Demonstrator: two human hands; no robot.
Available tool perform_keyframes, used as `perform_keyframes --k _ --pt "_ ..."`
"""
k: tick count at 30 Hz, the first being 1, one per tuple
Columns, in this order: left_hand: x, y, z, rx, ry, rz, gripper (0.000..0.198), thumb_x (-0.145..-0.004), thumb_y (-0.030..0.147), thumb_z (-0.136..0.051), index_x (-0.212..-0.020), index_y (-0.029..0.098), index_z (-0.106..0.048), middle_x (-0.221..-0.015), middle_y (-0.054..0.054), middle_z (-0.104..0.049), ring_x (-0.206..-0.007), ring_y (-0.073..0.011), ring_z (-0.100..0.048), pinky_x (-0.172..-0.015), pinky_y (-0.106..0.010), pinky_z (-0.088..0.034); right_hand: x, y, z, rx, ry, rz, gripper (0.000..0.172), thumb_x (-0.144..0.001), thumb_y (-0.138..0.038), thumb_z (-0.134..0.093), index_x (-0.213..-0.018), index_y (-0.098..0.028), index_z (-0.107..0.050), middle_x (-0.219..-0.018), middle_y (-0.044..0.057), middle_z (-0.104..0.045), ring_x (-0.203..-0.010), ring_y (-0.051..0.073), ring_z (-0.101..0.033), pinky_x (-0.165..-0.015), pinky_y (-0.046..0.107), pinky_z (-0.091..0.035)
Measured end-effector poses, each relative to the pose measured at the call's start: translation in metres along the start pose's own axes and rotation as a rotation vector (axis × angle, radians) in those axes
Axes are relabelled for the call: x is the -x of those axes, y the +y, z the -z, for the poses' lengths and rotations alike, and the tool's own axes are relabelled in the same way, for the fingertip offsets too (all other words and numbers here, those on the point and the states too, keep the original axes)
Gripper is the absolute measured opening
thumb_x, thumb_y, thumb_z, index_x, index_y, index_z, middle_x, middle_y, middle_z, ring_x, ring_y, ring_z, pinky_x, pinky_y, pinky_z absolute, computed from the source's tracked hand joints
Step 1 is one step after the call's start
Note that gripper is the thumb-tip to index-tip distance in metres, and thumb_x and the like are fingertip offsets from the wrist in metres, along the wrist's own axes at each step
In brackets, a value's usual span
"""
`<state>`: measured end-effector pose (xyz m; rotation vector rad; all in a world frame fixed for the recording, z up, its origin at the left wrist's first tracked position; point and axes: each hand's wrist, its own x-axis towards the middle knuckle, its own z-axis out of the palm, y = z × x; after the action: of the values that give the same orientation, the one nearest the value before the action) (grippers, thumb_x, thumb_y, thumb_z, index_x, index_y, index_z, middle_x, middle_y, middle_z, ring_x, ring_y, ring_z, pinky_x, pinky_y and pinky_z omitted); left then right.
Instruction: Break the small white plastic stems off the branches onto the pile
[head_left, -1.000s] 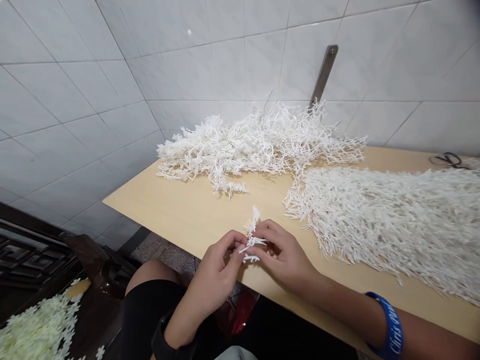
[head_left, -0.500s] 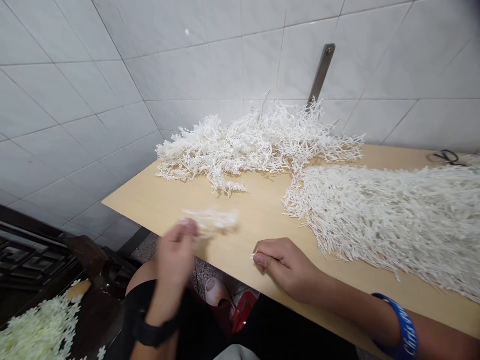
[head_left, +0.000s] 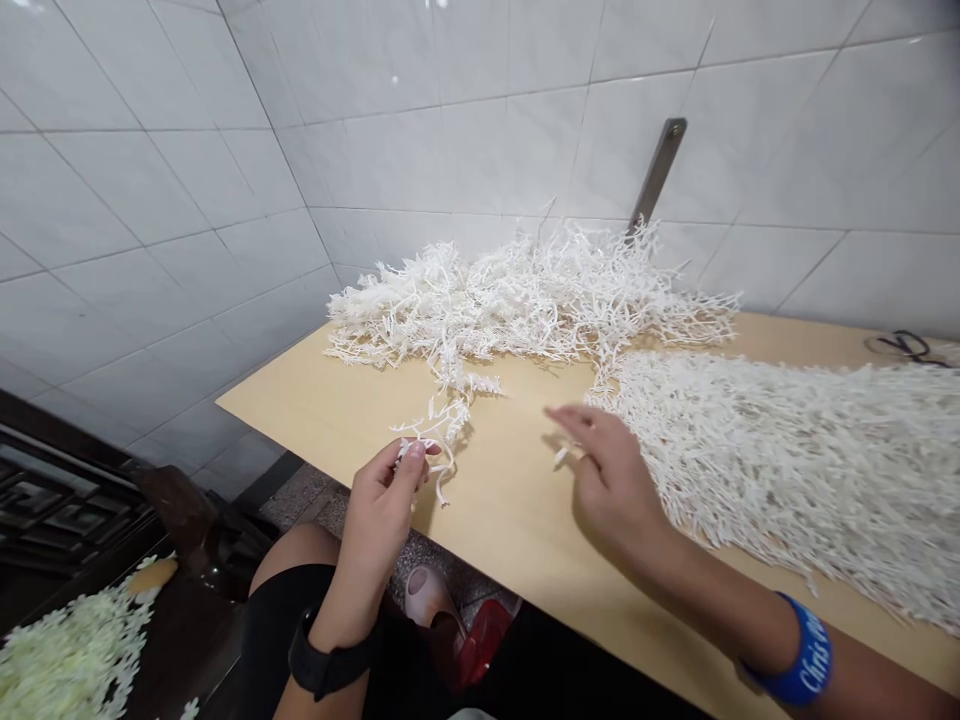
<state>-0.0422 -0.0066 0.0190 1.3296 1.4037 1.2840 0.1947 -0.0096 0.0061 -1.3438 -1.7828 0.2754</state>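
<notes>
White sprig (head_left: 442,425) dangling over the table (head_left: 315,400), just below the heap's near end, pinched narrowly in the left hand (head_left: 379,510). Right hand (head_left: 611,475) opening wide beside the mat, a tiny white bit (head_left: 561,456) showing at its fingers, whether held impossible to tell. Loose heap (head_left: 510,310) lying tangled against the wall tiles (head_left: 187,200), much of it not yet worked in; dense mat (head_left: 787,470) already spreading across the table's right side, running out of view. Scissors (head_left: 907,347) lying dark at the far edge.
</notes>
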Motion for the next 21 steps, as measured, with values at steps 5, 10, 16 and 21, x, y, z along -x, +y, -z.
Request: perform_keyframes --k 5,10,16,21 --pt "0.004 0.005 -0.016 0.116 -0.106 0.085 0.034 -0.091 0.047 -0.054 -0.084 0.017 -0.067 -0.063 0.002 -0.042 -0.068 -0.0149 -0.046 -0.068 -0.025 -0.036 0.0 0.001 0.0 -0.039 0.123 0.05 0.057 -0.083 0.0 -0.036 -0.129 -0.029 -0.054 -0.135 0.008 -0.049 -0.13 0.027 -0.042 -0.108 0.053 -0.033" --pt "0.013 0.008 -0.026 0.188 -0.258 0.116 0.038 -0.092 0.048 -0.051 -0.076 0.016 -0.064 -0.06 0.003 -0.04 -0.064 -0.0144 -0.043 -0.067 -0.026 -0.036 0.008 -0.011 -0.005 -0.197 -0.027 0.097 0.041 -0.092 -0.011 -0.044 -0.129 -0.027 -0.051 -0.129 0.009 -0.054 -0.123 0.024 -0.049 -0.101 0.044 -0.044" --pt "0.019 0.012 -0.03 0.197 -0.323 0.154 0.046 -0.093 0.045 -0.047 -0.056 0.019 -0.054 -0.058 0.0 -0.044 -0.067 -0.0167 -0.047 -0.071 -0.027 -0.037 0.004 -0.01 -0.005 -0.513 -0.207 -0.289 0.04 -0.093 -0.034 -0.055 -0.132 -0.025 -0.05 -0.123 0.01 -0.059 -0.107 0.023 -0.058 -0.086 0.039 -0.051" --pt "0.017 0.013 -0.031 0.213 -0.313 0.153 0.043 -0.093 0.044 -0.045 -0.06 0.019 -0.057 -0.056 0.001 -0.043 -0.065 -0.017 -0.047 -0.075 -0.026 -0.038 -0.001 -0.006 -0.008 -0.933 -0.312 -0.515 0.038 -0.087 -0.05 -0.062 -0.103 -0.016 -0.065 -0.081 0.005 -0.065 -0.069 0.016 -0.059 -0.067 0.032 -0.051"
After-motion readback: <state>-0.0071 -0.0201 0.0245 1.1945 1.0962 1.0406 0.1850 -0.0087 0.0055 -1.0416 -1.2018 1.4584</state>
